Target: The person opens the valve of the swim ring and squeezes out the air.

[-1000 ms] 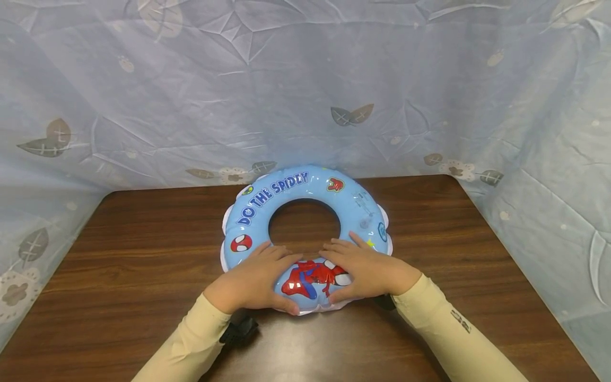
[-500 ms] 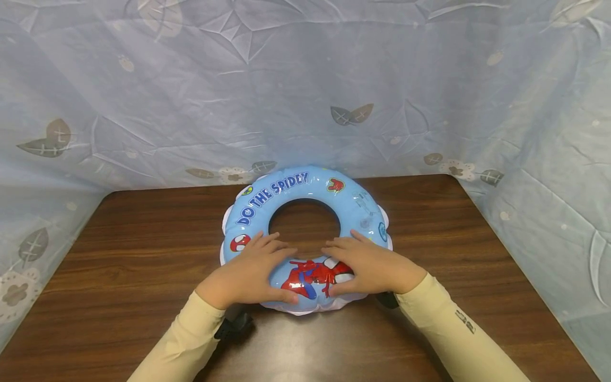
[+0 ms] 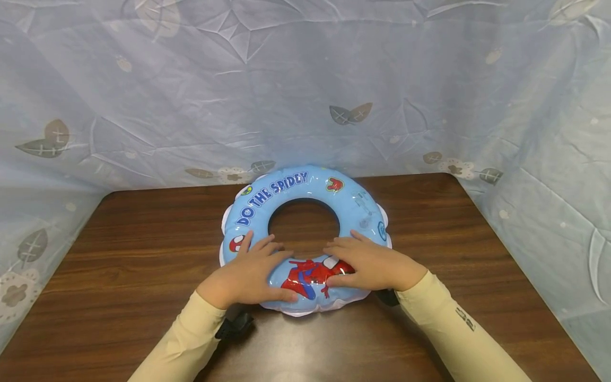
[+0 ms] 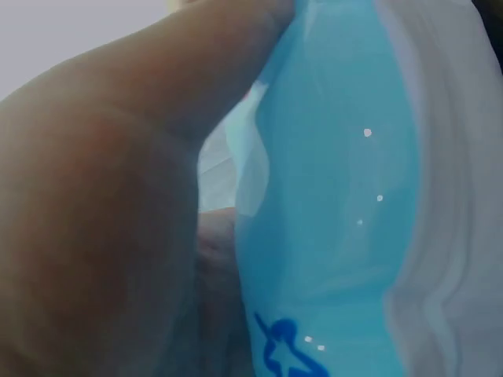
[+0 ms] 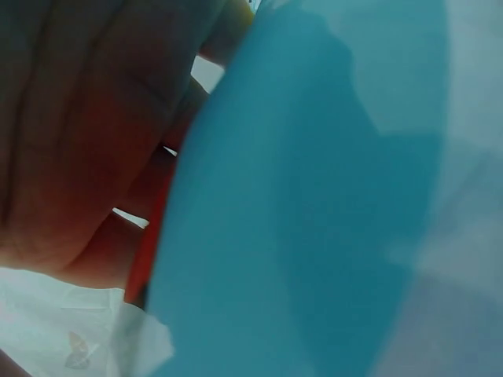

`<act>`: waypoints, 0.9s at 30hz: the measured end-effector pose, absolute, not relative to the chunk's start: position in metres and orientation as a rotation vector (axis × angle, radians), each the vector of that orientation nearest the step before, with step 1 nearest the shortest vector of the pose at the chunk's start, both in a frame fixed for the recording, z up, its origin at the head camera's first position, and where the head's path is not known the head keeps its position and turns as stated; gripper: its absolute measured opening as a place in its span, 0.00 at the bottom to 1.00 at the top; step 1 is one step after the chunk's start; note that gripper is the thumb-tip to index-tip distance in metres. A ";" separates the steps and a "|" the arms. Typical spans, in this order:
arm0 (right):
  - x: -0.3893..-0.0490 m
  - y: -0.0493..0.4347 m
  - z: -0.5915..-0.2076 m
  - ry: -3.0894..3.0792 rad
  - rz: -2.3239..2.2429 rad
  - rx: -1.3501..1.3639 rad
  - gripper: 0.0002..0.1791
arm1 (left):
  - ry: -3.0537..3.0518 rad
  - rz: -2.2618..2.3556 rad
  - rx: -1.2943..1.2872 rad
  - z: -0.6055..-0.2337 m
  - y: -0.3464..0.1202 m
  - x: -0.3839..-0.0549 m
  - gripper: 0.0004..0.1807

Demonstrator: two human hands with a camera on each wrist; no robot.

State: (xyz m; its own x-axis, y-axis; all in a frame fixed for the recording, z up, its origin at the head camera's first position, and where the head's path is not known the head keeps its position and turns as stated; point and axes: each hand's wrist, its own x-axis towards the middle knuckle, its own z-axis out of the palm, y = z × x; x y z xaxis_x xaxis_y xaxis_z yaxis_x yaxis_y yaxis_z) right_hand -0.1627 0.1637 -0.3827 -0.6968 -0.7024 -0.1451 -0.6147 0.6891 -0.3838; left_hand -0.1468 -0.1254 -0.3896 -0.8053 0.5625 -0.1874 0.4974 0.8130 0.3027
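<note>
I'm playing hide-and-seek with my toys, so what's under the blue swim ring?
The brown table is under the blue swim ring; its wood shows through the ring's middle. The part right beneath the ring is covered, so I can't tell whether anything hides there.

We see the shadowed bare left hand point(image 4: 102, 204) looming large along the left and narrowing toward the top, where it meets a bulging wall of glossy light-blue plastic point(image 4: 338, 173). Between the two we make out a narrow gap with a pale, wavy-edged translucent flap point(image 4: 250, 165) beside the plastic; lower down is a dim skin-toned shape point(image 4: 216, 259) we cannot identify. A dark-blue print point(image 4: 277, 353) marks the wall's bottom, near small white glints point(image 4: 313, 343). Rightward we find a creased greyish-white band point(image 4: 456, 173); a pale backdrop point(image 4: 63, 39) fills the upper left.
</note>
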 end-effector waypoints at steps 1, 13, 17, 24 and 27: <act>-0.163 0.164 -0.383 2.621 -0.445 -1.044 0.41 | 2.731 0.344 0.815 -0.390 -0.125 -0.147 0.54; -0.163 0.162 -0.382 2.607 -0.446 -1.017 0.42 | 2.732 0.329 0.813 -0.391 -0.124 -0.148 0.54; -0.163 0.162 -0.383 2.603 -0.449 -1.016 0.42 | 2.733 0.325 0.803 -0.392 -0.124 -0.147 0.53; -0.164 0.163 -0.384 2.597 -0.456 -1.015 0.42 | 2.742 0.312 0.803 -0.393 -0.123 -0.147 0.53; -0.164 0.163 -0.385 2.597 -0.456 -1.015 0.42 | 2.744 0.312 0.808 -0.394 -0.123 -0.147 0.53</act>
State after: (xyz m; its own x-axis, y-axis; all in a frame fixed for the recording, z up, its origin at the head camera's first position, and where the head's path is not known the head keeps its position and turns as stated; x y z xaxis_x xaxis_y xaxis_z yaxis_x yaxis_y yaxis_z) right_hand -0.1639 0.1632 -0.3845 -0.6987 -0.6942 -0.1731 -0.5937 0.6975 -0.4012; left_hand -0.1474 -0.1231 -0.3938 -0.8103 0.5547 -0.1891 0.4981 0.8218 0.2765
